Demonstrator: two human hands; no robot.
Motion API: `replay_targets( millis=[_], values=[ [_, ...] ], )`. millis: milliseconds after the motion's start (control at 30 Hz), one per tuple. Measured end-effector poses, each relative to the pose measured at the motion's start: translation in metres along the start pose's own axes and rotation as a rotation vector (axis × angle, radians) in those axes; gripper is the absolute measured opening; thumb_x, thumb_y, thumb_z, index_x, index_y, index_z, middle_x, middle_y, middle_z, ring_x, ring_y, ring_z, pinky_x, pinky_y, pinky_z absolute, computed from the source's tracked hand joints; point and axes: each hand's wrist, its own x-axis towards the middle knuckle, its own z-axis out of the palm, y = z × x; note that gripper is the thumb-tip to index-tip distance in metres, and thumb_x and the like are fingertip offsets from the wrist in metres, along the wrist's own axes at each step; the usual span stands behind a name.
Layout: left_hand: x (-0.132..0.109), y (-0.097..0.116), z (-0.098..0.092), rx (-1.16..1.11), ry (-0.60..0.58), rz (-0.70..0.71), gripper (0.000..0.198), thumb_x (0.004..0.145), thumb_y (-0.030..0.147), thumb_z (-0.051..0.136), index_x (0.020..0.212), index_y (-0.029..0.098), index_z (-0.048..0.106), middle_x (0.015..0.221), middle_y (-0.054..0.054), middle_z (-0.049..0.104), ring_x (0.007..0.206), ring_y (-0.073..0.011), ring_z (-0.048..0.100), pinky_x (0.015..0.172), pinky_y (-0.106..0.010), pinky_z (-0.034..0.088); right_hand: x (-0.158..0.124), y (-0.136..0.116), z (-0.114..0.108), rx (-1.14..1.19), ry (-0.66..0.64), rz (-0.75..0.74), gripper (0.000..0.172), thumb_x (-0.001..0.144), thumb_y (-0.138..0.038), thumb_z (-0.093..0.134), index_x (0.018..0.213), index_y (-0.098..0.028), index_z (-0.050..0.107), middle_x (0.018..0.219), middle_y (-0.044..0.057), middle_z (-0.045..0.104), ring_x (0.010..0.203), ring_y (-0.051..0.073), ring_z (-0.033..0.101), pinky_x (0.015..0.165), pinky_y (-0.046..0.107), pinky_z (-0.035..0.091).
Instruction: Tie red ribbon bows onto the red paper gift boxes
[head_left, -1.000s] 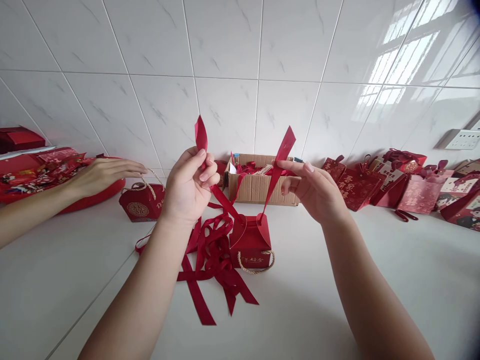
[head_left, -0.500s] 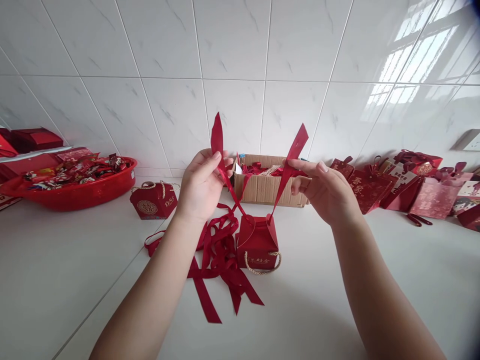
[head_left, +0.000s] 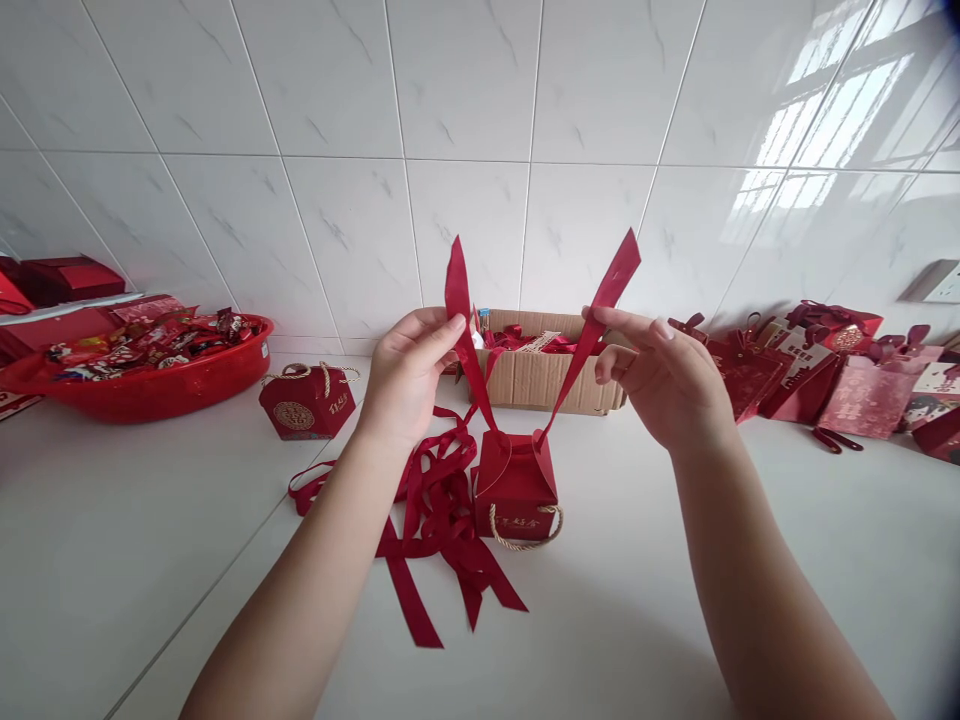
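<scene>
A small red gift box (head_left: pixel 516 484) with a rope handle stands on the white counter in front of me. A red ribbon (head_left: pixel 471 360) runs up from its top in two ends. My left hand (head_left: pixel 409 375) pinches the left end. My right hand (head_left: pixel 664 375) pinches the right end, which rises to a tip (head_left: pixel 616 275). Both ends are pulled taut, up and apart, above the box. A heap of loose red ribbons (head_left: pixel 435 520) lies just left of the box.
An open cardboard box (head_left: pixel 540 378) with red items stands against the tiled wall. A second small red gift box (head_left: pixel 307 402) and a red basin (head_left: pixel 150 385) of wrapped sweets are at left. Several red gift bags (head_left: pixel 810 380) line the right.
Another person's arm reaching in from the left has gone. My view shifted slightly, and my hands have drawn the two ribbon ends wider apart and tighter.
</scene>
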Motion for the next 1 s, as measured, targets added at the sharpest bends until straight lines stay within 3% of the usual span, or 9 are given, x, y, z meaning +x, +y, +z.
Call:
replay_targets(
  millis=[233, 533, 767, 1000],
  values=[
    [0.0015, 0.0007, -0.0031, 0.026, 0.045, 0.059, 0.012, 0.068, 0.027, 0.075, 0.077, 0.022, 0.07, 0.076, 0.0, 0.066, 0.074, -0.0123, 0.06, 0.066, -0.026, 0.047, -0.0015, -0.0028, 0.003, -0.069, 0.028, -0.031, 0.025, 0.087, -0.042, 0.053, 0.097, -0.03, 0.072, 0.116, 0.002, 0.065, 0.061, 0.011, 0.058, 0.063, 0.033, 0.052],
    [-0.0029, 0.0037, 0.0018, 0.077, 0.067, -0.002, 0.016, 0.066, 0.031, 0.076, 0.075, 0.02, 0.07, 0.075, -0.001, 0.066, 0.073, -0.0127, 0.058, 0.067, -0.026, 0.047, -0.0035, -0.0065, 0.005, -0.109, 0.042, -0.037, 0.025, 0.087, -0.041, 0.052, 0.097, -0.03, 0.072, 0.114, 0.002, 0.065, 0.06, 0.011, 0.057, 0.063, 0.034, 0.051],
    [-0.0035, 0.0055, 0.0016, 0.091, 0.078, 0.029, 0.016, 0.067, 0.032, 0.075, 0.073, 0.02, 0.067, 0.074, 0.0, 0.065, 0.074, -0.0131, 0.059, 0.067, -0.026, 0.046, -0.0038, -0.0073, 0.0051, -0.165, 0.06, -0.043, 0.027, 0.087, -0.044, 0.052, 0.1, -0.028, 0.07, 0.101, 0.004, 0.068, 0.06, 0.013, 0.058, 0.061, 0.033, 0.05],
    [-0.0042, 0.0097, 0.0008, 0.101, 0.091, 0.07, 0.015, 0.067, 0.032, 0.075, 0.074, 0.021, 0.067, 0.075, 0.0, 0.065, 0.073, -0.0131, 0.058, 0.065, -0.026, 0.046, -0.0044, -0.0098, 0.0075, -0.116, 0.048, -0.055, 0.024, 0.087, -0.039, 0.054, 0.099, -0.029, 0.072, 0.112, 0.003, 0.065, 0.061, 0.011, 0.058, 0.06, 0.032, 0.051]
  ],
)
